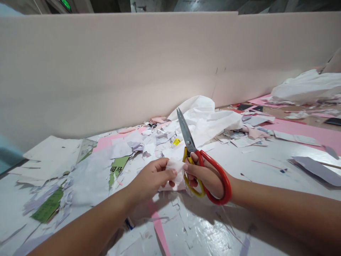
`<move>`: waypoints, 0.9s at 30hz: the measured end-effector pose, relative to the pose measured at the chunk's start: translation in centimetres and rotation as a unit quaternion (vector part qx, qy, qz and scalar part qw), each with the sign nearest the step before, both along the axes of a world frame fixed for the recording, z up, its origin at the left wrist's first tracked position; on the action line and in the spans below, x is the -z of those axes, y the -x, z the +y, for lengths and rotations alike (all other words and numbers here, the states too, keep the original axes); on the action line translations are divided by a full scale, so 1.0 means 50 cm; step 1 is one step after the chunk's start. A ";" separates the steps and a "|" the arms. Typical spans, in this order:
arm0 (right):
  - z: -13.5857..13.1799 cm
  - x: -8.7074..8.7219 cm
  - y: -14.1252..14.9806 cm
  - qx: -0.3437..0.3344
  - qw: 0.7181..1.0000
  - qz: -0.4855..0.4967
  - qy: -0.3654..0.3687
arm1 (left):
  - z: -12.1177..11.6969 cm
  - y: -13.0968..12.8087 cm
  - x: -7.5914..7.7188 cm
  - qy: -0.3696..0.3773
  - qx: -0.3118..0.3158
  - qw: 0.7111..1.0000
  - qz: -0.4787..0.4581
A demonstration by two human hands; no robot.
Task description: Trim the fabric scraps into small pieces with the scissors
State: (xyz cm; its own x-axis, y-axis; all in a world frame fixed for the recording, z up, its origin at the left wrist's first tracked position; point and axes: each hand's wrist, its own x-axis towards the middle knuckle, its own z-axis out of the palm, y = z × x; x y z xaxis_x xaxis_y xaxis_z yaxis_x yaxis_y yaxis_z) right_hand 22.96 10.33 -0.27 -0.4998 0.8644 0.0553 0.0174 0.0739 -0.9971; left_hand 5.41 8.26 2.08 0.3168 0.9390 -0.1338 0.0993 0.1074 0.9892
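Observation:
My left hand (157, 176) pinches a small piece of white paper or thin cloth (176, 169) between thumb and fingers; which material it is I cannot tell. Close by on the right, my right hand (206, 174) has its fingers through the handles of a pair of scissors (187, 137). One handle is red, the other yellow. The metal blades are together and point up and away, clear of the white piece. My right thumb tip touches or nearly touches that piece. Beneath both hands a narrow pink paper strip (160, 225) lies on the white table (202, 231).
A pale partition (119, 71) runs along the back. Crumpled white sheeting (205, 117) lies against it. Paper scraps (149, 142) and green printed pieces (49, 204) litter the left and middle. Pink sheets (309, 133) and a folded grey paper (317, 170) lie at right.

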 end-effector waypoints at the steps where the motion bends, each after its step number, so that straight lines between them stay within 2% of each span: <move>1: 0.000 -0.001 0.000 -0.002 1.000 -0.012 -0.004 | -0.001 0.001 0.006 0.024 0.019 1.000 -0.008; 4: -0.004 -0.014 -0.003 0.014 0.997 -0.067 -0.042 | -0.004 0.005 0.021 0.064 0.047 0.997 -0.009; 7: -0.010 -0.029 -0.004 0.016 0.990 -0.114 -0.084 | -0.007 0.005 0.028 0.061 0.070 0.996 -0.002; 13: -0.016 -0.028 -0.001 0.031 0.989 -0.118 -0.081 | -0.014 -0.011 0.031 0.085 0.060 0.993 -0.047; 16: -0.008 -0.009 -0.001 0.058 0.992 -0.072 -0.087 | -0.015 -0.019 0.031 0.083 0.011 0.994 -0.069; 20: 0.006 0.024 -0.004 0.065 0.992 0.001 -0.109 | -0.012 -0.017 0.024 0.043 -0.101 0.991 -0.082; 23: 0.006 0.036 -0.007 0.026 0.995 0.025 -0.098 | -0.011 -0.010 0.014 0.008 -0.148 0.984 -0.101; 27: -0.008 0.026 -0.014 -0.044 0.996 0.016 -0.081 | -0.011 -0.003 0.004 -0.045 -0.188 0.975 -0.113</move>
